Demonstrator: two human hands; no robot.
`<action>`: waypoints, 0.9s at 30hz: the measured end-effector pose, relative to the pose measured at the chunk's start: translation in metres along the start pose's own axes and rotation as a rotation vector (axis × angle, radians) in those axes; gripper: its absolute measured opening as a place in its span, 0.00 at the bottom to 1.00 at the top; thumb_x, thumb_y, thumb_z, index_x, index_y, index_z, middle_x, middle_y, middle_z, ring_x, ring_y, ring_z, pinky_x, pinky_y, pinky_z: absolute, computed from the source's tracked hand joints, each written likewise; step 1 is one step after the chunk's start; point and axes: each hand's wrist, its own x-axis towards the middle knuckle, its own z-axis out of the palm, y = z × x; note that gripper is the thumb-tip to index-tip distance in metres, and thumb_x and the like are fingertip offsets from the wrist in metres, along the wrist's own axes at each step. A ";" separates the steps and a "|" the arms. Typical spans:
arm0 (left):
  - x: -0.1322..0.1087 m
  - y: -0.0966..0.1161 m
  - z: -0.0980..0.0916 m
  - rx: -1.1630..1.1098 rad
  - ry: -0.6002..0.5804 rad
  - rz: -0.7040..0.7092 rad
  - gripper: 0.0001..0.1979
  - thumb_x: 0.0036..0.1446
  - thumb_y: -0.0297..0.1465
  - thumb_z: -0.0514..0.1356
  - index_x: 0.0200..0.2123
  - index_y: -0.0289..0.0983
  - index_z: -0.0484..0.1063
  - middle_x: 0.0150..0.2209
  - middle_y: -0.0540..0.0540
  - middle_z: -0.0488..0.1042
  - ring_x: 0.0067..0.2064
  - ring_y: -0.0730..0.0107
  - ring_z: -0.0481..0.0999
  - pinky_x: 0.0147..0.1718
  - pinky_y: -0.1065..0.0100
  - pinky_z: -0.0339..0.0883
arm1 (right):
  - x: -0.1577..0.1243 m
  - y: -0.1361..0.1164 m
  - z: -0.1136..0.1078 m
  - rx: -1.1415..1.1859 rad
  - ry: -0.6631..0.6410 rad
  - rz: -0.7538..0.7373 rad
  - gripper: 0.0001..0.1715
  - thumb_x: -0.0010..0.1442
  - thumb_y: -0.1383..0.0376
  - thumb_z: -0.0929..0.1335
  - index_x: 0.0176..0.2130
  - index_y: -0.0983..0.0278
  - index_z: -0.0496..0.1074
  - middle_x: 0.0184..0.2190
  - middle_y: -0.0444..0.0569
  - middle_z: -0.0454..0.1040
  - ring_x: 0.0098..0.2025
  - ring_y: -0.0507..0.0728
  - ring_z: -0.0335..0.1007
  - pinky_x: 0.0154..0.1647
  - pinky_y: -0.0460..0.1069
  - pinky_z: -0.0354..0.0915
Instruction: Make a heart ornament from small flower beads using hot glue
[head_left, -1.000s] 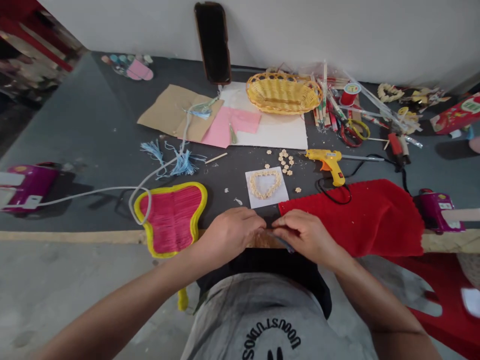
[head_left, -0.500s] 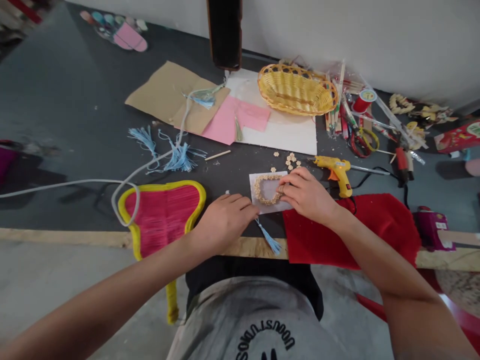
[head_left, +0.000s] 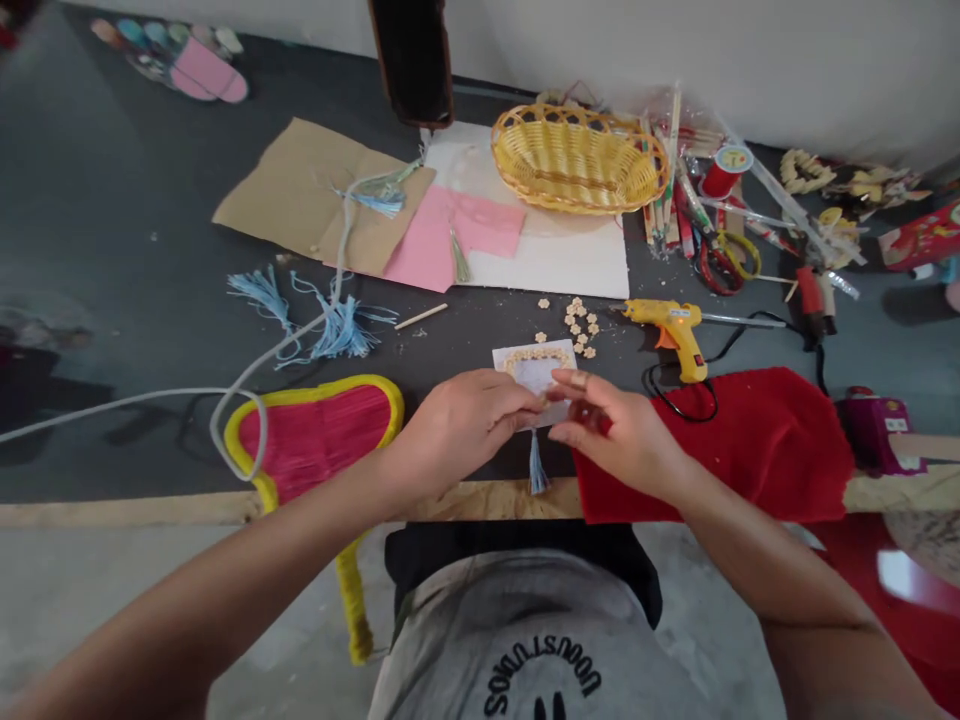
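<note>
My left hand (head_left: pixel 469 425) is pinched over the lower part of a small white paper (head_left: pixel 561 352), at the upper end of a light blue tassel (head_left: pixel 537 468). The tassel points down from the paper toward the table's front edge. On the paper lies a frame of small beige flower-shaped pieces (head_left: pixel 541 354); its lower side is hidden by my fingers. My right hand (head_left: pixel 619 430) hovers at the paper's right side, thumb and fingers apart, its fingertips close to the left ones. Several loose flower pieces (head_left: pixel 576 310) lie just beyond the paper.
A yellow glue gun (head_left: pixel 679 330) lies right of the flowers, near red felt (head_left: pixel 757 435). Behind are a wicker basket (head_left: pixel 577 170), scissors (head_left: pixel 724 262) and a thread spool (head_left: pixel 726 172). Leftward are blue tassels (head_left: pixel 345 325), a white cable (head_left: pixel 281 345) and a yellow-edged pink fan-like piece (head_left: pixel 319 435).
My left hand has brought the tassel to the right, under the frame's lower side. My right hand has moved down from the frame's right side, and its fingers have spread.
</note>
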 end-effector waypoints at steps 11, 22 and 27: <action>0.040 -0.027 -0.007 0.029 -0.351 0.172 0.12 0.66 0.29 0.54 0.38 0.40 0.78 0.36 0.50 0.81 0.39 0.67 0.77 0.39 0.65 0.63 | -0.029 -0.001 0.049 -0.357 0.347 -0.034 0.08 0.65 0.68 0.66 0.36 0.63 0.75 0.33 0.49 0.81 0.35 0.56 0.78 0.39 0.50 0.72; 0.051 -0.036 0.000 0.177 -0.411 0.156 0.09 0.65 0.32 0.57 0.38 0.44 0.78 0.35 0.51 0.80 0.40 0.64 0.74 0.44 0.59 0.54 | -0.027 -0.001 0.054 -0.616 0.285 -0.050 0.10 0.64 0.70 0.66 0.30 0.63 0.72 0.28 0.46 0.74 0.32 0.54 0.70 0.33 0.48 0.64; 0.053 -0.032 -0.001 0.187 -0.425 0.189 0.09 0.65 0.31 0.56 0.39 0.42 0.78 0.37 0.50 0.80 0.41 0.64 0.74 0.45 0.58 0.52 | -0.027 0.000 0.056 -0.639 0.257 -0.040 0.09 0.63 0.70 0.66 0.31 0.64 0.72 0.28 0.46 0.73 0.33 0.55 0.69 0.34 0.49 0.63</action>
